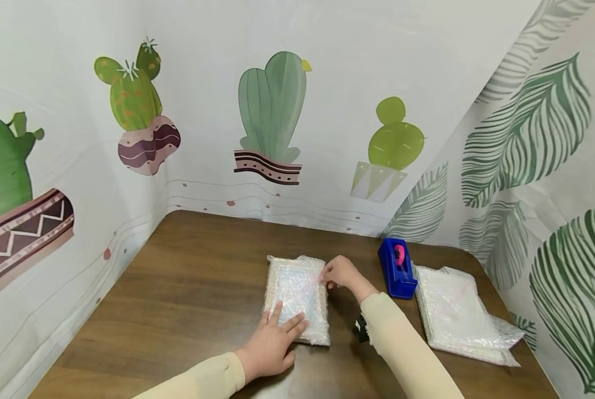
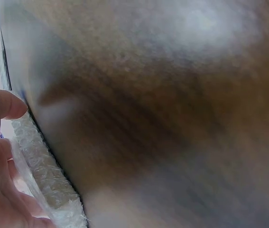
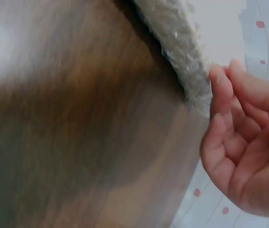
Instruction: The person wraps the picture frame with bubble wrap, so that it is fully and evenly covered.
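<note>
A flat bubble-wrapped package lies on the brown table in the head view. My left hand rests on its near left part with spread fingers. At the package's upper right edge, my right hand pinches with thumb and forefinger. A faint pinkish strip of clear tape runs over the wrap toward these fingertips. The right wrist view shows the pinching hand right at the bubble-wrap edge. In the left wrist view the left hand lies along the package's side.
A blue tape dispenser with a pink roll core stands to the right of the right hand. Beyond it, more bubble-wrapped packaging lies near the table's right edge. Patterned cloth hangs behind the wooden table.
</note>
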